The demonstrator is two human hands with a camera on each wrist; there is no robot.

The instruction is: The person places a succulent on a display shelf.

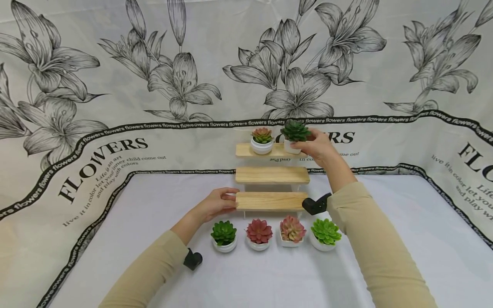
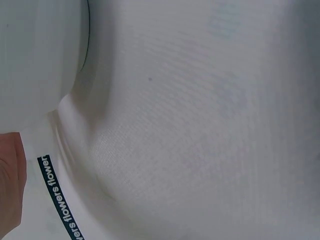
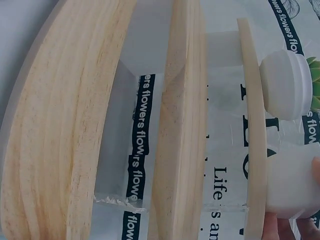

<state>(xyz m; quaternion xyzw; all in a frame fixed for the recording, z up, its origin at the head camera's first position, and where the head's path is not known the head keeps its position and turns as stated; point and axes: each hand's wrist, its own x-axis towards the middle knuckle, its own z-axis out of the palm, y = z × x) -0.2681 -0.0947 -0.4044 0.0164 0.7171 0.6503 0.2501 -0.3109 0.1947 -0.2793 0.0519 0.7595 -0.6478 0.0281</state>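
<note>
A three-step wooden display stand (image 1: 272,176) with clear supports stands on the white cloth. My left hand (image 1: 213,203) grips the left end of its lowest step; in the left wrist view only a sliver of a hand (image 2: 10,185) shows. My right hand (image 1: 317,147) holds the white pot of a dark green artificial succulent (image 1: 295,131) at the right end of the top step. In the right wrist view that pot (image 3: 292,180) meets the step's surface, fingertips around it. Beside it on the same step sits an orange-green succulent (image 1: 262,141) in a round white pot.
In front of the stand is a row of potted succulents: dark green (image 1: 224,234), red (image 1: 259,233), pink (image 1: 292,230) and bright green (image 1: 325,233). A flower-printed cloth (image 1: 200,145) hangs behind. Black wrist-camera mounts (image 1: 192,259) sit at both cuffs.
</note>
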